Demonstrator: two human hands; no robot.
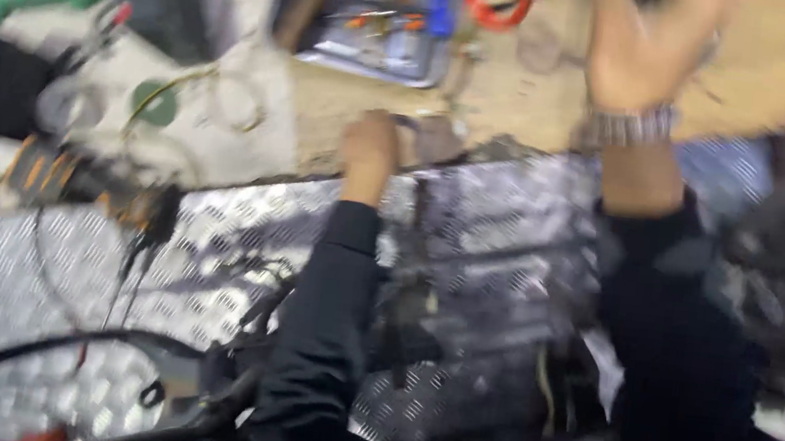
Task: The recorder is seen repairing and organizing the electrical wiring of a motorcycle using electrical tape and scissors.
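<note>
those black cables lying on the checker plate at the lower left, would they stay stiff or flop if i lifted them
The black cables would probably flop: they lie in loose curves across the metal checker plate. They look thin, so likely light. They seem tangled near the left sleeve, so one may drag the others along. The picture is blurred, so this is tentative.

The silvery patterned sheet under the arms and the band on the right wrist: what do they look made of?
The silvery patterned sheet looks like embossed metal tread plate: shiny, with a raised diamond pattern. The band on the right wrist seems to be metal links, pale and glinting, though blur leaves it uncertain.
</note>
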